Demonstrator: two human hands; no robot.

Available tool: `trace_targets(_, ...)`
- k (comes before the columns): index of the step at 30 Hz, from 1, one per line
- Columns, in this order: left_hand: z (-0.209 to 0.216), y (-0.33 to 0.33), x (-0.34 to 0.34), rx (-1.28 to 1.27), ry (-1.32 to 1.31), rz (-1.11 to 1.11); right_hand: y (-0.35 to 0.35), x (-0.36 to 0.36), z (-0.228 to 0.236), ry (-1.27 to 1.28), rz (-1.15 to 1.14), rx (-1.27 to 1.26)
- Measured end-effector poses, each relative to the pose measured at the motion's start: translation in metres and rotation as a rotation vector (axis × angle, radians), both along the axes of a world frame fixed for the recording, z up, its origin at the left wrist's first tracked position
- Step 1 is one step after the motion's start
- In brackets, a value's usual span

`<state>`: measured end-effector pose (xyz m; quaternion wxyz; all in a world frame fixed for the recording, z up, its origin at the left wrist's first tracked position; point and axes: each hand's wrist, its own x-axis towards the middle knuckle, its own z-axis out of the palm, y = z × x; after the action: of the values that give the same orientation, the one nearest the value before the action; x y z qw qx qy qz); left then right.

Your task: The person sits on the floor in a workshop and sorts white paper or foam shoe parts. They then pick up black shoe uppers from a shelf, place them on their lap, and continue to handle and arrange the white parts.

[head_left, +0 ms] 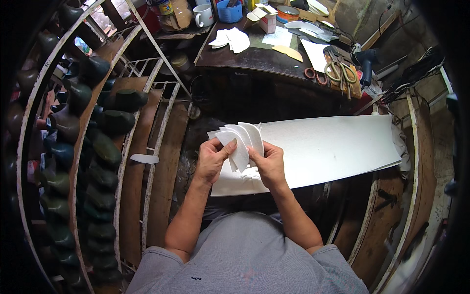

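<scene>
From here I see a white mug (204, 16) beside a blue container (229, 13), a box (268, 22) on the tabletop (225, 60), shoe lasts (105, 147) at left.

A grey short-sleeved shirt (254, 257) bears a small dark marking (196, 278).

L hand (210, 160) & R hand (270, 167) nr each other — both pinching, thumbs (228, 148) uppermost, bare forearms (187, 214) converging fwd.
</scene>
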<state>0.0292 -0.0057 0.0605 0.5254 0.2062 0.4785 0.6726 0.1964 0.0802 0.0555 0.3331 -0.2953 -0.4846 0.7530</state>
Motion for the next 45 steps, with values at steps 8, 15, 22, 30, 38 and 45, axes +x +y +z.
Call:
trace_targets(8,-0.003,0.000,0.001,0.046,-0.049,0.083,0.000,0.002,-0.006,0.040,-0.046,-0.009)
trace_targets(15,0.000,0.003,0.006,0.052,-0.098,0.064,-0.005,-0.005,-0.003,0.016,-0.034,-0.012)
trace_targets(22,-0.001,0.004,0.003,0.068,-0.070,0.157,-0.006,-0.012,0.008,0.076,-0.057,-0.022)
trace_targets(30,-0.015,0.000,-0.018,0.040,-0.141,0.241,0.045,-0.041,0.026,-0.435,0.564,0.527)
trace_targets(38,-0.023,-0.022,-0.049,0.096,-0.190,0.279,0.269,-0.189,0.087,-0.880,-0.329,0.927)
trace_targets(45,-0.044,-0.029,-0.045,0.025,-0.234,0.316,0.305,-0.228,0.089,-1.174,-0.096,0.796)
